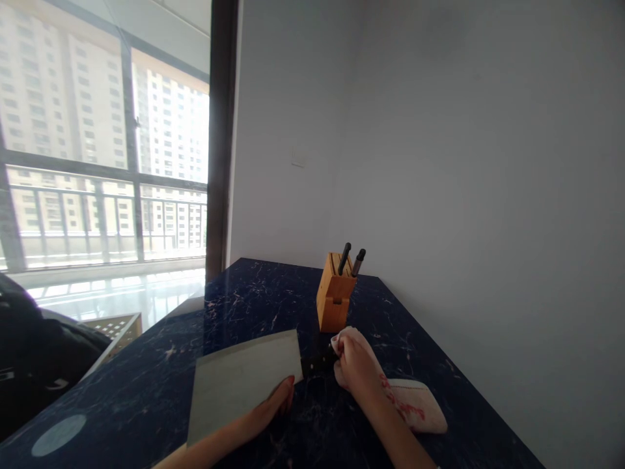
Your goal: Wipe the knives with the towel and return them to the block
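A broad grey cleaver blade (244,381) hangs flat over the dark marble table (146,384), its dark handle (316,362) pointing right. My left hand (273,405) comes in from below and grips the blade's lower right edge, fingers closed on it. My right hand (355,368) is closed on a white cloth with red markings (417,405), bunched at the handle end. The cloth trails under my wrist onto the table. Whether the right hand also grips the handle is hidden.
A wooden knife block (334,293) with two black handles stands just beyond my hands, near the white wall (439,163) on the right. A large window (102,163) with a railing is at the left. A dark bag-like object (34,365) sits at the left edge.
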`<state>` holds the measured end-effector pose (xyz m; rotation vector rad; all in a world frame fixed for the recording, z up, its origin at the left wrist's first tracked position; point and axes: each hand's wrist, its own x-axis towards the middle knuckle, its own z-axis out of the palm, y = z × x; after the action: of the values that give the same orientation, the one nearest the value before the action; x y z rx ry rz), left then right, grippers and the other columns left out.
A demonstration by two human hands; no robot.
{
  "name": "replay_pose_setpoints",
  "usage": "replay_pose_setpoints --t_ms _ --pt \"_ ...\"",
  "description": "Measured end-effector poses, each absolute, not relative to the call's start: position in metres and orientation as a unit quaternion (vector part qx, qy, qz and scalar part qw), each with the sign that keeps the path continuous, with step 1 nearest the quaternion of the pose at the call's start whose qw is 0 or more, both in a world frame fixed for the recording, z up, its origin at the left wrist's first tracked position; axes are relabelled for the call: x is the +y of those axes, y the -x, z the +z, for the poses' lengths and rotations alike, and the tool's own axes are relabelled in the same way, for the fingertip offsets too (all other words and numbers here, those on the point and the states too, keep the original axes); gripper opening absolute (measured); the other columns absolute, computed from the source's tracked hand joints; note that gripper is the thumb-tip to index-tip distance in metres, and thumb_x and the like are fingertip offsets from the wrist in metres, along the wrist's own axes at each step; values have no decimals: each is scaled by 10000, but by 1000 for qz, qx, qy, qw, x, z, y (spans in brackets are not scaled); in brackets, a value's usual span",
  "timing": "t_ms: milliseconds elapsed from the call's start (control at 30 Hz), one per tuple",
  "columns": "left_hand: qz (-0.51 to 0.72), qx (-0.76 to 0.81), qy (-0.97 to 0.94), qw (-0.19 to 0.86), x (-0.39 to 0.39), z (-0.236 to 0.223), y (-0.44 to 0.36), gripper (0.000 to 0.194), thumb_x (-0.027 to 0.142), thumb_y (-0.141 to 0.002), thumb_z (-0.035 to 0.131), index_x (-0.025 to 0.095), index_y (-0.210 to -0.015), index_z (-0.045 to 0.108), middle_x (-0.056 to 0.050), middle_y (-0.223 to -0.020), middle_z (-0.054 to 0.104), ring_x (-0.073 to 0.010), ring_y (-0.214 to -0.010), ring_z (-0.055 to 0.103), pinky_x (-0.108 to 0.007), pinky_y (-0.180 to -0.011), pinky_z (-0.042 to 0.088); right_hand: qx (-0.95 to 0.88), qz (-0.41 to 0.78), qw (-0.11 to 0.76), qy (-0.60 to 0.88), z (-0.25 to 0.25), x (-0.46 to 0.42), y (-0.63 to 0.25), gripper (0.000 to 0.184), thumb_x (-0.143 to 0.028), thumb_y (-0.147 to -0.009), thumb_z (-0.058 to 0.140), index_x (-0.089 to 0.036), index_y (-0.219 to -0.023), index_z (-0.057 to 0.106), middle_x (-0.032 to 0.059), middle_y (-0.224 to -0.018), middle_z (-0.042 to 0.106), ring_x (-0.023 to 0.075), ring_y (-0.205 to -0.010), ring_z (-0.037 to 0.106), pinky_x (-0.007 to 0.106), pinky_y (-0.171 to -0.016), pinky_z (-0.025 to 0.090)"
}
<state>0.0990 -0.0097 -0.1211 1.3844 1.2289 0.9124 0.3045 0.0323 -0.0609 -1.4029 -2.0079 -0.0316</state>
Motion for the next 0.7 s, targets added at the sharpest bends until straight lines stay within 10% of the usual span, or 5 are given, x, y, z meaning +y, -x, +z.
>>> replay_pose_setpoints --t_ms 367,700 --pt "452 522 -570 446 -41 -55 -73 512 540 -814 336 204 -459 491 25 -469 459 -145 -539 449 -244 -607 336 -861 -69 321 388 -33 -6 -279 434 -309 -829 494 -212 -1239 393 67 -1160 513 217 -1076 436 372 -931 314" --pt "423 372 -649 511 -53 -31 -80 490 563 -797 417 159 -589 600 -7 -581 569 -148 -626 509 -238 -656 367 -810 15 362 461 -41 -12 -266 188 -386 -760 570 -204 -748 525 -23 -713 568 140 -648 525 242 -582 340"
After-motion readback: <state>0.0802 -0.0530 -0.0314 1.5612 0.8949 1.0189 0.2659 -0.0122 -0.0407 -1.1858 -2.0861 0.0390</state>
